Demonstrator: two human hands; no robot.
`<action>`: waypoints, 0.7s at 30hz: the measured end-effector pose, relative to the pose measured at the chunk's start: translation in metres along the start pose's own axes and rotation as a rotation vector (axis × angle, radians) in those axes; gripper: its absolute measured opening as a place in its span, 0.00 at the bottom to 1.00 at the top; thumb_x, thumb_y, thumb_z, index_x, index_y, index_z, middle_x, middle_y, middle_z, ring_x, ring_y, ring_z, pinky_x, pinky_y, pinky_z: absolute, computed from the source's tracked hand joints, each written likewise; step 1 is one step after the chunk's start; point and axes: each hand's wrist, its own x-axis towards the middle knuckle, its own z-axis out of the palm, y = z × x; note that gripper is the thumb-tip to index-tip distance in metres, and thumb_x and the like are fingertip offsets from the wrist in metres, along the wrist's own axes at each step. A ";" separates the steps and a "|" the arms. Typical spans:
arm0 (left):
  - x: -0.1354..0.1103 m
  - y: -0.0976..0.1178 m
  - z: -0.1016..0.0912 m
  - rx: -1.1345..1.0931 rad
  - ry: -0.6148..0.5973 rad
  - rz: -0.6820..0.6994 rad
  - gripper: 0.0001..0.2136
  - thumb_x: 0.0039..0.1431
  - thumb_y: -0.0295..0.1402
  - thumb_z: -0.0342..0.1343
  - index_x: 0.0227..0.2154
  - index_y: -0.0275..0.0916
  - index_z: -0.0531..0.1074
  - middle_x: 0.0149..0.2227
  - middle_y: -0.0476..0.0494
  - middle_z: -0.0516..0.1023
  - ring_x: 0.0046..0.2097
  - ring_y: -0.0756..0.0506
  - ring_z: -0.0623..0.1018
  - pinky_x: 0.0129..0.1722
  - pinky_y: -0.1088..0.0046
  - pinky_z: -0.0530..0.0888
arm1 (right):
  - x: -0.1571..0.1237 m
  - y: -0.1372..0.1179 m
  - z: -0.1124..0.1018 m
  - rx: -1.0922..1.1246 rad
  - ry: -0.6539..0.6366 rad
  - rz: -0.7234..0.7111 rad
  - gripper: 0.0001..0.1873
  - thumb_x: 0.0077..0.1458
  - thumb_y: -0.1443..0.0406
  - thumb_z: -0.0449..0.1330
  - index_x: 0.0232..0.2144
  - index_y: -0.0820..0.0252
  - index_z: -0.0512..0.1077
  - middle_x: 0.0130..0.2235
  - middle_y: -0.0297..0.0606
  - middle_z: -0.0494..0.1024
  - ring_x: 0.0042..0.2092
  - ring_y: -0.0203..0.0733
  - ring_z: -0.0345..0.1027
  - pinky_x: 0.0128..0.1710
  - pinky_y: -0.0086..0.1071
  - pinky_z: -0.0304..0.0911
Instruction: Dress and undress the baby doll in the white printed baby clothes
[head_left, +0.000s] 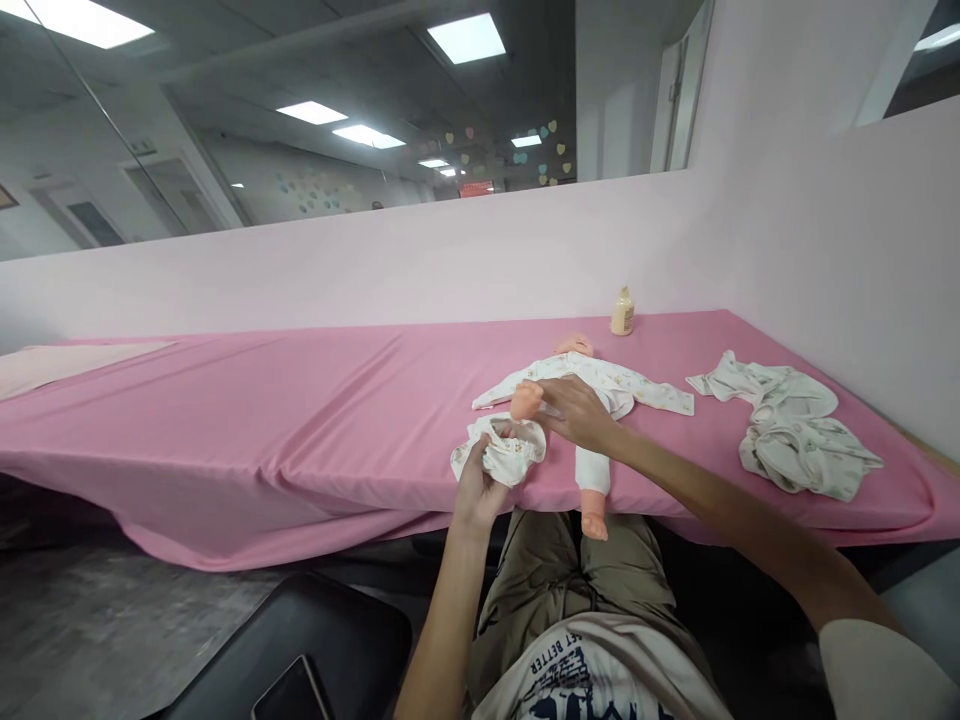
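Note:
A baby doll [576,344] lies on its back on the pink-covered table, its head toward the wall. It wears a white printed long-sleeved top [641,388], both sleeves spread wide. My right hand [579,408] grips one of the doll's legs, and that leg's bare foot [526,400] points left past my fingers. The doll's other leg [593,480] reaches toward me, its foot over the table edge. In my left hand [482,488] is a bunched white printed baby garment [510,452], gathered into a ring just below the raised foot. Its exact kind is hard to tell.
Crumpled white baby clothes [799,430] lie on the right of the pink sheet [315,410]. A cream-coloured bottle [622,312] stands near the wall. On the lower left, a phone [292,692] rests on a black seat [330,620]. A mirror [300,120] spans the wall.

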 end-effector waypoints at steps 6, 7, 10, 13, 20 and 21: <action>-0.013 0.003 0.007 0.004 -0.090 -0.125 0.15 0.69 0.30 0.43 0.52 0.34 0.70 0.40 0.37 0.82 0.42 0.45 0.82 0.47 0.68 0.78 | 0.001 -0.005 0.008 -0.116 -0.003 -0.060 0.22 0.67 0.59 0.48 0.58 0.60 0.64 0.55 0.47 0.72 0.55 0.49 0.65 0.55 0.42 0.57; -0.016 0.004 0.007 -0.004 -0.111 -0.138 0.16 0.69 0.31 0.42 0.54 0.35 0.70 0.41 0.37 0.82 0.43 0.45 0.82 0.48 0.68 0.77 | 0.000 -0.007 0.008 -0.125 -0.017 -0.079 0.22 0.67 0.60 0.47 0.59 0.60 0.64 0.55 0.47 0.71 0.55 0.49 0.65 0.55 0.42 0.57; -0.026 0.007 0.009 -0.010 -0.196 -0.160 0.18 0.70 0.33 0.41 0.58 0.35 0.67 0.43 0.37 0.81 0.45 0.45 0.81 0.50 0.66 0.76 | -0.003 -0.009 0.010 -0.167 -0.043 -0.111 0.22 0.66 0.61 0.48 0.59 0.56 0.65 0.55 0.46 0.71 0.54 0.49 0.66 0.54 0.42 0.59; -0.035 0.010 0.013 0.008 -0.237 -0.167 0.20 0.70 0.34 0.42 0.60 0.32 0.64 0.47 0.34 0.79 0.49 0.43 0.80 0.54 0.63 0.74 | -0.005 -0.010 0.013 -0.210 -0.039 -0.125 0.21 0.66 0.63 0.49 0.59 0.50 0.67 0.53 0.44 0.72 0.53 0.49 0.67 0.53 0.44 0.61; -0.051 0.017 0.011 -0.002 -0.251 -0.073 0.20 0.70 0.34 0.41 0.60 0.32 0.65 0.48 0.36 0.79 0.52 0.42 0.78 0.60 0.59 0.67 | -0.014 -0.006 0.020 -0.260 -0.050 -0.184 0.23 0.63 0.67 0.51 0.59 0.46 0.66 0.56 0.42 0.69 0.57 0.48 0.61 0.57 0.45 0.58; -0.054 0.017 0.008 -0.005 -0.267 -0.062 0.20 0.70 0.35 0.41 0.59 0.33 0.66 0.48 0.37 0.80 0.52 0.42 0.78 0.61 0.59 0.67 | -0.016 -0.006 0.021 -0.265 -0.061 -0.191 0.23 0.63 0.68 0.50 0.59 0.46 0.66 0.56 0.43 0.69 0.57 0.48 0.61 0.57 0.44 0.57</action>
